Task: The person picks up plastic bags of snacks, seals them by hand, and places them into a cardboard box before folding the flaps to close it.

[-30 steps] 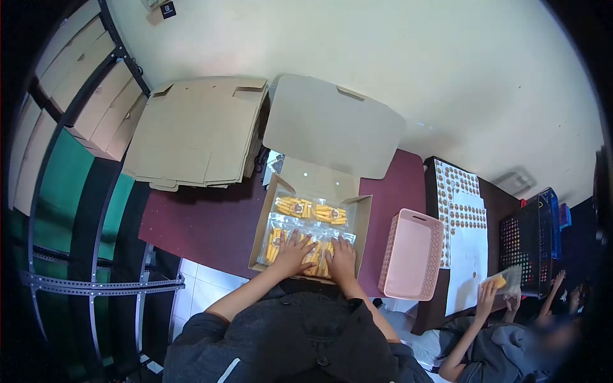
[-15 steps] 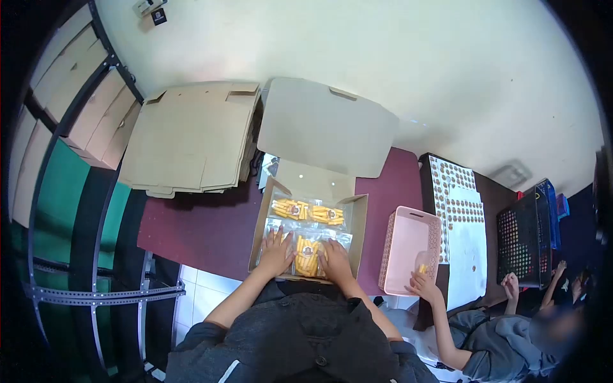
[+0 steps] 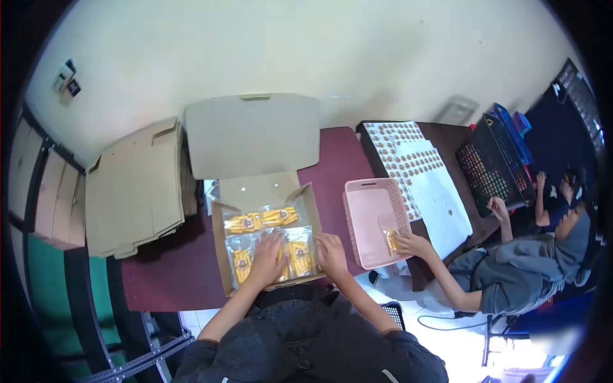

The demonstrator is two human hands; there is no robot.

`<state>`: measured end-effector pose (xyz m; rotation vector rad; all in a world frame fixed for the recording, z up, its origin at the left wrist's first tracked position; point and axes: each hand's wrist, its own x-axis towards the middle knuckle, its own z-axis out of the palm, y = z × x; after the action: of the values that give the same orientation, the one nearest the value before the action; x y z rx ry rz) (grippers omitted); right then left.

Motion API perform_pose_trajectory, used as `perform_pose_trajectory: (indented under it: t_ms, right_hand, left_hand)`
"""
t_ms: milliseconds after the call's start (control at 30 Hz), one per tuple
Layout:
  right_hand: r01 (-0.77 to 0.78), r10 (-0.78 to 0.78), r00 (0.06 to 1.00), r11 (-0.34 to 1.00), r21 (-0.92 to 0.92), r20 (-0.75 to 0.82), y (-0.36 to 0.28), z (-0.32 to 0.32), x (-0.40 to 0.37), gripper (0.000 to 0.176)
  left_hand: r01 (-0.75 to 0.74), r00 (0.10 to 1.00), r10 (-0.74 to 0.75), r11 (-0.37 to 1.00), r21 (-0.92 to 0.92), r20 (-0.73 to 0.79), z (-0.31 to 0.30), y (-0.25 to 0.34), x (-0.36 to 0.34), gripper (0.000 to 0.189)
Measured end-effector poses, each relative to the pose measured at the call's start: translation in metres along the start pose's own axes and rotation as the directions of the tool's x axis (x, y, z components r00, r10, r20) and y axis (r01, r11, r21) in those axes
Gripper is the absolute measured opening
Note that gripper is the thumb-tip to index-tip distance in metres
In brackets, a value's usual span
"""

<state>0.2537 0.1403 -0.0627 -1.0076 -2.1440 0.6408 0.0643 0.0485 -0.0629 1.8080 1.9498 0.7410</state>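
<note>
An open cardboard box stands in front of me with its lid raised. Inside lie several clear plastic packets of yellow stick-shaped snacks with round labels, in a back row and a front row. My left hand lies flat on the front packets, fingers spread, partly covering a middle one. At the box's right wall rests my right hand, its fingers apart and touching the wall's upper edge; nothing shows in it.
Stacked flat cardboard boxes stand on the left of the maroon table. To the right is a pink basket, where a co-worker's hand holds a snack packet. Beyond lie label sheets and a black crate.
The view has swung right. My left hand has shifted rightward over the front packets, and my right hand has left the packets for the box's right wall. The co-worker's packet is further into the basket.
</note>
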Motion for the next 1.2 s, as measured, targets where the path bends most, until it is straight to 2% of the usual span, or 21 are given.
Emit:
perform_pose_trajectory:
  t_ms: [100, 200, 267, 333, 367, 433, 500, 533, 567, 667, 733, 767, 800, 833, 967, 1033, 1067, 1100, 1133, 1167, 1200]
  right_hand:
    - [-0.069, 0.059, 0.988, 0.995, -0.067, -0.140, 0.016, -0.022, -0.005, 0.018]
    - [-0.200, 0.128, 0.941, 0.958, -0.207, -0.314, 0.069, -0.045, -0.010, 0.024]
    - [-0.403, 0.283, 0.859, 0.888, -0.222, -0.427, 0.100, -0.075, -0.011, 0.025]
    - [-0.626, 0.432, 0.708, 0.751, -0.212, -0.559, 0.153, -0.090, -0.026, 0.030]
    - [-0.637, 0.440, 0.693, 0.744, -0.201, -0.571, 0.163, -0.098, -0.033, 0.030]
    - [-0.815, 0.782, 0.566, 0.482, -0.323, -0.261, 0.183, -0.114, -0.043, 0.031]
    - [-0.792, 0.754, 0.586, 0.456, -0.405, -0.298, 0.202, -0.104, -0.057, 0.032]
    - [-0.765, 0.755, 0.596, 0.428, -0.481, -0.274, 0.196, -0.097, -0.055, 0.036]
    - [-0.729, 0.759, 0.603, 0.399, -0.556, -0.247, 0.189, -0.089, -0.053, 0.040]
    - [-0.768, 0.820, 0.546, 0.409, -0.492, -0.172, 0.174, -0.081, -0.042, 0.048]
    - [-0.769, 0.757, 0.637, 0.637, -0.054, -0.145, 0.176, -0.068, -0.047, 0.046]
    - [-0.756, 0.744, 0.653, 0.653, -0.054, -0.143, 0.176, -0.065, -0.046, 0.046]
    - [-0.689, 0.763, 0.621, 0.641, 0.339, -0.179, 0.166, -0.066, -0.044, 0.040]
    - [-0.510, 0.794, 0.579, 0.530, 0.677, -0.186, 0.153, -0.070, -0.040, 0.034]
    - [-0.379, 0.762, 0.637, 0.445, 0.811, -0.120, 0.054, -0.098, 0.008, 0.023]
    - [-0.230, 0.667, 0.745, 0.253, 0.940, 0.003, 0.021, -0.089, 0.026, 0.025]
    - [-0.245, 0.653, 0.757, 0.252, 0.936, 0.022, 0.007, -0.082, 0.032, 0.025]
    - [-0.235, 0.591, 0.807, 0.302, 0.924, 0.012, -0.006, -0.074, 0.039, 0.025]
    - [-0.220, 0.527, 0.850, 0.343, 0.913, 0.007, -0.020, -0.067, 0.046, 0.025]
    - [-0.228, 0.511, 0.859, 0.331, 0.916, 0.030, -0.036, -0.061, 0.051, 0.025]
    - [-0.180, 0.431, 0.902, 0.418, 0.891, -0.020, -0.052, -0.056, 0.056, 0.025]
  left_hand:
    - [-0.182, 0.982, 0.184, 0.982, -0.049, 0.036, 0.011, 0.028, 0.026, 0.051]
    - [-0.439, 0.879, 0.455, 0.889, -0.131, 0.142, 0.022, 0.069, 0.054, 0.047]
    - [-0.532, 0.817, 0.544, 0.839, -0.115, 0.192, 0.040, 0.091, 0.072, 0.046]
    - [-0.620, 0.744, 0.625, 0.778, -0.103, 0.238, 0.064, 0.105, 0.083, 0.046]
    - [-0.641, 0.708, 0.648, 0.757, -0.128, 0.280, 0.079, 0.109, 0.091, 0.043]
    - [-0.674, 0.656, 0.683, 0.722, -0.159, 0.322, 0.106, 0.115, 0.105, 0.041]
    - [-0.532, 0.642, 0.593, 0.801, -0.275, 0.485, 0.126, 0.122, 0.118, 0.038]
    - [-0.470, 0.637, 0.509, 0.851, -0.232, 0.579, 0.117, 0.137, 0.121, 0.037]
    - [-0.400, 0.661, 0.480, 0.876, -0.270, 0.577, 0.132, 0.135, 0.122, 0.035]
    - [-0.285, 0.676, 0.364, 0.931, -0.229, 0.641, 0.146, 0.138, 0.127, 0.035]
    - [-0.520, 0.610, 0.466, 0.846, -0.120, 0.641, 0.140, 0.140, 0.126, 0.034]
    - [-0.495, 0.617, 0.489, 0.850, -0.180, 0.617, 0.131, 0.142, 0.122, 0.039]
    - [-0.543, 0.676, 0.556, 0.819, -0.184, 0.483, 0.109, 0.150, 0.120, 0.042]
    - [-0.588, 0.714, 0.611, 0.788, -0.179, 0.342, 0.089, 0.157, 0.116, 0.046]
    - [-0.558, 0.782, 0.591, 0.805, -0.199, 0.197, 0.026, 0.158, 0.131, 0.053]
    - [-0.439, 0.895, 0.388, 0.855, -0.276, -0.219, -0.002, 0.152, 0.126, 0.054]
    - [-0.425, 0.899, 0.368, 0.864, -0.270, -0.237, -0.012, 0.153, 0.120, 0.054]
    - [-0.291, 0.910, 0.084, 0.827, -0.481, -0.406, -0.022, 0.153, 0.114, 0.051]
    - [-0.202, 0.844, -0.225, 0.707, -0.678, -0.487, -0.029, 0.149, 0.109, 0.048]
    - [-0.197, 0.830, -0.239, 0.719, -0.667, -0.503, -0.034, 0.137, 0.104, 0.048]
    - [-0.127, 0.919, -0.235, 0.583, -0.803, -0.316, -0.038, 0.119, 0.096, 0.044]
